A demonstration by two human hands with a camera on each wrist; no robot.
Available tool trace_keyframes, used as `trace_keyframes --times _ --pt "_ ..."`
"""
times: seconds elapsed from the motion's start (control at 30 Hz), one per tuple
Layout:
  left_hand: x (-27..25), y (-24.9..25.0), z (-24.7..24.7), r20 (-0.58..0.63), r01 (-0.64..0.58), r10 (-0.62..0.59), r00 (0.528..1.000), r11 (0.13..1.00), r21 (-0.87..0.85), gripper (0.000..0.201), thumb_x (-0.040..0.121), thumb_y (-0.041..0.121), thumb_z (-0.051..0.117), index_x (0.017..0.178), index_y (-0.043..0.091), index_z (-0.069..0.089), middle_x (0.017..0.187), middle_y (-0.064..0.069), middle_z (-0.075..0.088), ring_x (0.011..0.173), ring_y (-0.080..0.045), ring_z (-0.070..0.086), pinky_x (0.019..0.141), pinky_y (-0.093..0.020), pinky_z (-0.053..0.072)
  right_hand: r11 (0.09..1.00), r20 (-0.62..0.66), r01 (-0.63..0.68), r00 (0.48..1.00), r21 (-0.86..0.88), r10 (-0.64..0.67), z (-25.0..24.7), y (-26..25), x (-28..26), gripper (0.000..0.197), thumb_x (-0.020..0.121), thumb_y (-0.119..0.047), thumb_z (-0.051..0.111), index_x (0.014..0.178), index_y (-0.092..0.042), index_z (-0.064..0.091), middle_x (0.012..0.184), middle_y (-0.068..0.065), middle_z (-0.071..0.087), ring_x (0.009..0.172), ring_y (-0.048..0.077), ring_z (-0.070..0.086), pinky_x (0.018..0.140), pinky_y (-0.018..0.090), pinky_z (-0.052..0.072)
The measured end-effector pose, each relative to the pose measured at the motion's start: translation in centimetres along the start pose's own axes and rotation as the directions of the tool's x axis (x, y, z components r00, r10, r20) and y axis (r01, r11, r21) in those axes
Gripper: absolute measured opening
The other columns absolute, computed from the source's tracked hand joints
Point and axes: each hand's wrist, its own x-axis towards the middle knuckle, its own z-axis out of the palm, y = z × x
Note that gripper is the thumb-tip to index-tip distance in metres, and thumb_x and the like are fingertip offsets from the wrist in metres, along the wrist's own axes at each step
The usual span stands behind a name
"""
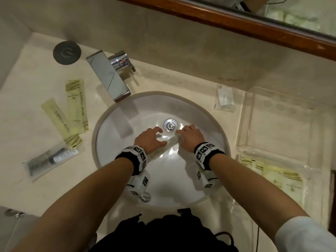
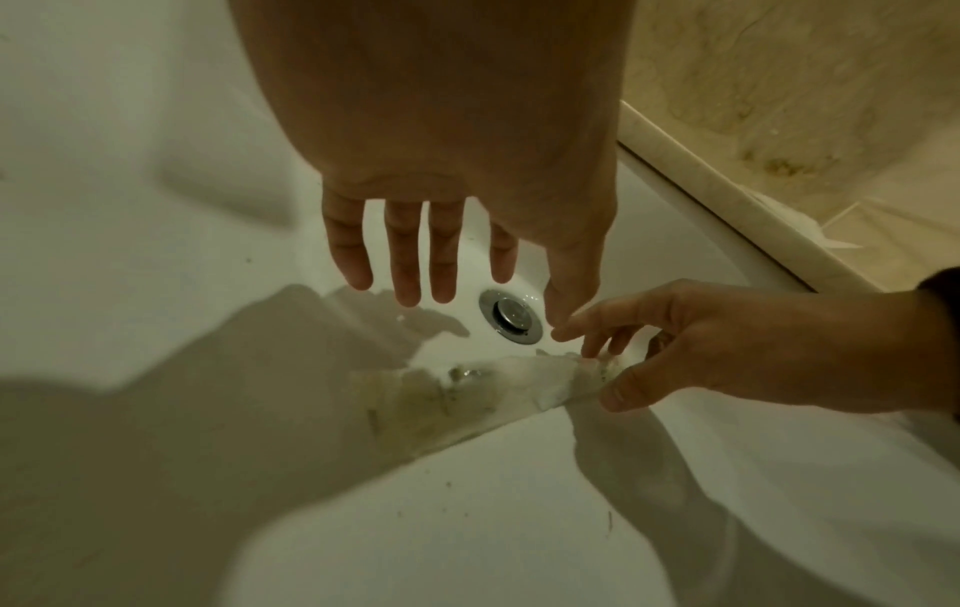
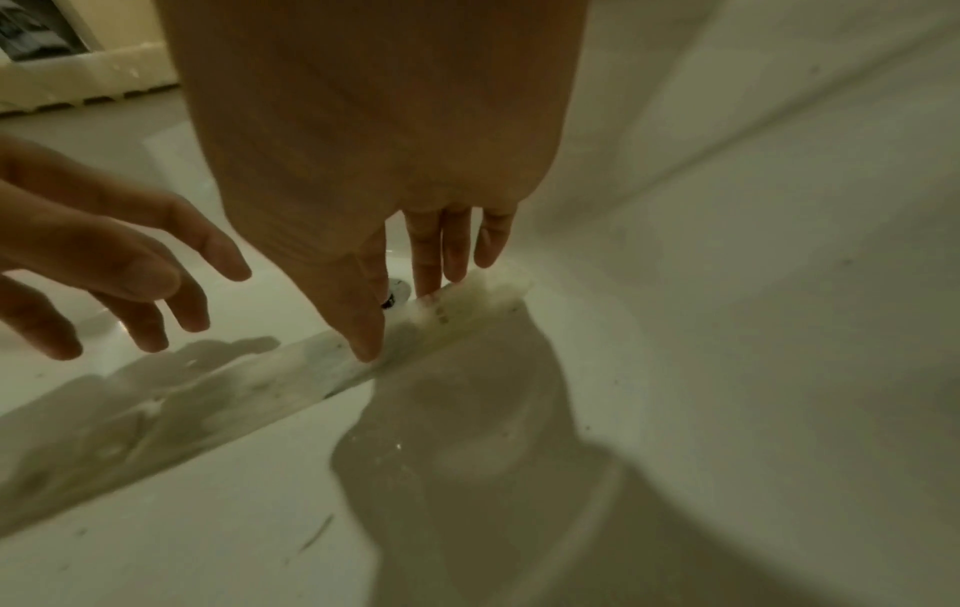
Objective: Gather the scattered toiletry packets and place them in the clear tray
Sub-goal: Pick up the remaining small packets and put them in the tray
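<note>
A long translucent toiletry packet [image 1: 168,144] lies slantwise in the bottom of the white sink basin [image 1: 205,117], its upper end just beside the chrome drain [image 1: 170,125]. The right hand [image 1: 190,138] has its thumb and fingertips [image 3: 366,345] set on that upper end, thumb on the near edge and fingers on the far edge, pinching the packet's sides. The left hand [image 1: 149,138] hovers above the packet's middle, fingers spread and relaxed, holding nothing. On the tabletop [image 1: 32,188] left of the basin lie two pale yellow packets [image 1: 76,106], overlapping, and a clear packet with dark contents [image 1: 52,158] touching their near end. Right of the basin stands the clear tray [image 1: 283,124], with a small clear packet [image 1: 225,99] just beside its left wall and further yellow packets [image 1: 280,177] in a clear holder at its near side. A chrome faucet [image 1: 111,75] reaches over the basin's far rim.
</note>
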Motion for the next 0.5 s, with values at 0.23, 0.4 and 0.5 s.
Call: trace_keyframes --times 0.23,0.4,0.5 --pt "0.1 -0.7 0.3 0.020 0.004 -0.004 1.000 1.000 0.000 0.051 0.081 0.049 0.064 0.127 0.034 0.049 0.122 0.005 0.057 0.112 -0.017 0.055 0.085 -0.032 0.042 0.992 -0.016 -0.044 0.999 -0.114 0.043 1.4 0.1 -0.2 0.032 0.089 -0.024 0.047 0.116 -0.027 0.066 0.117 0.006 0.056 0.116 0.028 0.041 0.096 0.039 0.030" --pt "0.4 -0.9 0.7 0.063 -0.047 0.045 0.997 0.999 0.020 0.052 0.081 0.047 0.065 0.130 0.036 0.051 0.128 -0.001 0.054 0.120 -0.021 0.050 0.097 -0.040 0.043 0.999 0.024 -0.051 0.998 -0.015 0.051 0.8 0.1 -0.5 0.027 0.091 -0.021 0.047 0.108 -0.024 0.068 0.113 0.005 0.060 0.113 0.027 0.046 0.096 0.039 0.031" --pt "0.4 -0.7 0.6 0.084 -0.081 0.076 0.994 0.995 0.052 0.053 0.085 0.045 0.064 0.135 0.037 0.048 0.138 -0.001 0.050 0.128 -0.023 0.045 0.104 -0.044 0.038 0.998 0.036 -0.027 0.999 0.055 0.025 0.0 -0.4 -0.8 0.026 0.092 -0.017 0.044 0.107 -0.023 0.065 0.108 0.003 0.067 0.107 0.025 0.052 0.095 0.039 0.030"
